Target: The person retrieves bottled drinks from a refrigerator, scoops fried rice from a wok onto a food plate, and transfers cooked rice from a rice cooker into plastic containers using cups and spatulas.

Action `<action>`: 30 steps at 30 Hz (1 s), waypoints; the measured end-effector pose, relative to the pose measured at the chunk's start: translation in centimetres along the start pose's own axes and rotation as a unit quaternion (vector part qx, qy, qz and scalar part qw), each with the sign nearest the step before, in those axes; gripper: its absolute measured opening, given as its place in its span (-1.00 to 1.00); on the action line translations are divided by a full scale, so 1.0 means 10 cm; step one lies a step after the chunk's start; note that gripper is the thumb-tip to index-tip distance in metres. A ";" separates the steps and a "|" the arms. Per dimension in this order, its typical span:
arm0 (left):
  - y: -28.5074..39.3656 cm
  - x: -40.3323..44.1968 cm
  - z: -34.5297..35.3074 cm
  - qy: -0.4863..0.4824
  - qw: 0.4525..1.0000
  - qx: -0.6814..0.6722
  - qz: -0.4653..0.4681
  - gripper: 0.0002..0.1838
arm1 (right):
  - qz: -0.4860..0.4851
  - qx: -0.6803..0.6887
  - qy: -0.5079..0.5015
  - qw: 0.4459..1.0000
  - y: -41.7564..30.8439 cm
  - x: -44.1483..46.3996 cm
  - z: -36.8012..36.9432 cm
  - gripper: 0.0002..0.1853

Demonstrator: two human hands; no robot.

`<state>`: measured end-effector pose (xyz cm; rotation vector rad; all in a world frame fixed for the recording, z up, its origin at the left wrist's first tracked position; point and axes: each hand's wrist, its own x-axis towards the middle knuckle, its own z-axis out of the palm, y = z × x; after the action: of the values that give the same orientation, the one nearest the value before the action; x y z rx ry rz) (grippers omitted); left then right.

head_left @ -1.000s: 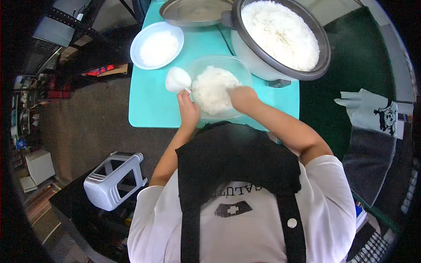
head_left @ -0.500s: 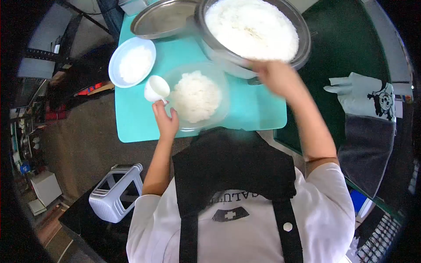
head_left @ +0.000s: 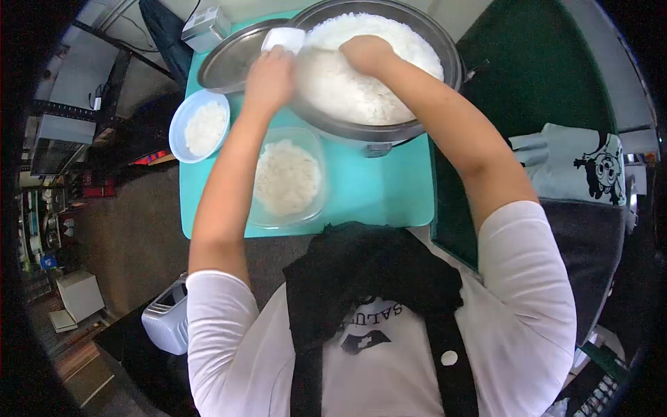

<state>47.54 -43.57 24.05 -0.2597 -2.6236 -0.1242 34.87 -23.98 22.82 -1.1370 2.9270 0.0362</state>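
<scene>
My left hand (head_left: 271,78) is closed on a small white cup (head_left: 283,39) held at the left rim of a large round pot (head_left: 451,55). White cooked rice (head_left: 410,45) fills the pot. Over that rice, my right hand (head_left: 368,55) is closed in a grip; a blurred pale shape extends left from it toward the cup, and I cannot make out what it is. Nearer to me, a clear plastic container (head_left: 322,167) holds a mound of rice (head_left: 286,177). A light blue bowl (head_left: 178,132) with more rice (head_left: 206,130) stands left of my left forearm.
A round metal lid or tray (head_left: 226,66) lies left of the pot on the turquoise table (head_left: 389,187). A metal box (head_left: 206,29) stands at the back left corner. A grey plastic stool (head_left: 167,326) is on the lower left, and a cloth bag (head_left: 577,163) on the right.
My left hand has carried the cup from beside the clear container up to the pot. My right hand has moved from the pot's near rim to over the rice.
</scene>
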 end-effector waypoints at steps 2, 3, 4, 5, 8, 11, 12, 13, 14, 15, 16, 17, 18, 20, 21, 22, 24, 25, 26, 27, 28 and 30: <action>0.04 0.20 0.19 -0.025 0.997 0.047 0.049 -0.88 | -0.055 -0.020 0.013 0.998 0.02 -0.21 -0.03 -0.70; 0.07 0.28 0.26 -0.051 0.989 0.097 0.098 -0.87 | -0.075 -0.024 -0.008 0.997 0.03 -0.33 -0.09 -0.70; 0.10 0.34 0.33 -0.101 0.976 0.153 0.118 -0.82 | -0.094 -0.028 -0.030 0.995 0.05 -0.46 -0.14 -0.69; 0.12 0.36 0.40 -0.099 0.976 0.154 0.120 -0.82 | -0.093 -0.029 -0.027 0.995 0.06 -0.60 -0.24 -0.69; 0.14 0.41 0.50 -0.222 0.949 0.181 0.133 -0.76 | -0.159 -0.002 -0.049 0.986 0.24 -0.95 -0.60 -0.64; 0.20 0.43 0.44 -0.274 0.951 0.122 0.075 -0.71 | -0.026 0.010 0.043 0.999 0.75 -1.06 -0.62 -0.63; 0.23 0.40 0.40 -0.276 0.955 0.078 0.071 -0.70 | 0.040 0.009 0.070 0.997 0.98 -1.04 -0.48 -0.64; 0.25 0.35 0.36 -0.276 0.958 0.037 0.066 -0.68 | 0.065 0.011 0.090 0.994 1.21 -1.03 -0.35 -0.66; 0.30 0.29 0.34 -0.279 0.957 0.038 0.065 -0.68 | 0.107 0.014 0.074 0.991 1.43 -1.00 -0.13 -0.70; 0.36 0.24 0.32 -0.295 0.952 0.028 0.073 -0.67 | 0.108 0.016 0.075 0.991 1.39 -1.04 -0.05 -0.70; 0.42 0.23 0.30 -0.308 0.948 0.018 0.081 -0.66 | 0.115 0.012 0.063 0.991 1.37 -1.10 0.02 -0.71; 0.51 0.20 0.25 -0.310 0.947 0.019 0.084 -0.66 | 0.122 0.007 0.048 0.991 1.33 -1.19 0.05 -0.72; 0.61 0.17 0.18 -0.312 0.947 -0.019 0.070 -0.66 | 0.124 0.019 0.035 0.991 1.18 -1.25 0.03 -0.73; 0.75 0.14 0.11 -0.321 0.941 -0.088 0.051 -0.65 | 0.070 0.068 0.051 0.994 0.95 -1.38 0.04 -0.78; 0.81 0.11 0.14 -0.324 0.940 -0.089 0.053 -0.65 | 0.048 0.099 0.049 0.993 0.79 -1.44 0.00 -0.80; 0.88 0.08 0.19 -0.320 0.931 -0.174 0.007 -0.64 | 0.058 0.106 0.042 0.992 0.66 -1.53 0.00 -0.81; 1.13 -0.05 0.36 -0.260 0.931 -0.253 -0.041 -0.62 | 0.084 0.119 -0.004 0.989 0.50 -1.61 -0.02 -0.81; 1.36 -0.03 0.30 -0.267 0.932 -0.226 -0.095 -0.63 | 0.087 0.118 -0.002 0.989 0.44 -1.63 -0.06 -0.81; 1.45 0.02 0.30 -0.260 0.935 -0.224 -0.092 -0.65 | 0.094 0.132 -0.009 0.987 0.39 -1.68 -0.10 -0.80; 1.52 0.03 0.31 -0.256 0.936 -0.223 -0.089 -0.67 | 0.101 0.146 -0.020 0.984 0.37 -1.74 -0.13 -0.79; 1.47 0.01 0.43 -0.258 0.935 -0.227 -0.087 -0.67 | 0.095 0.159 -0.024 0.982 0.38 -1.79 -0.14 -0.78; 1.23 -0.02 0.83 -0.155 0.971 -0.181 0.000 -0.71 | 0.092 0.172 -0.025 0.980 0.40 -1.86 -0.18 -0.78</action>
<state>46.31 -30.48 17.24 -0.4329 -2.8959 -0.6102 45.92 -8.48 24.86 -0.8005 2.8309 -0.4161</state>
